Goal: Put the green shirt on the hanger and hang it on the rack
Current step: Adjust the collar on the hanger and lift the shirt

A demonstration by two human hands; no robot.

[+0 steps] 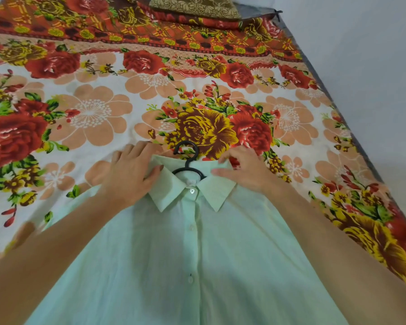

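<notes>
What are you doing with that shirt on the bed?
A person is getting the green shirt ready to hang. It lies buttoned on a flowery bedsheet, with a black hanger already inside; only its hook pokes out at the neck. The left hand and the right hand each hold the collar at its side. No rack is in view.

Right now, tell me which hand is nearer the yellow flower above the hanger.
Right. The right hand is below-right of the flower; the left hand is farther, below-left. Both pinch the shirt.

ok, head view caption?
Left hand and right hand hold the green shirt by its collar, black hanger inside, on floral bedsheet.
</notes>
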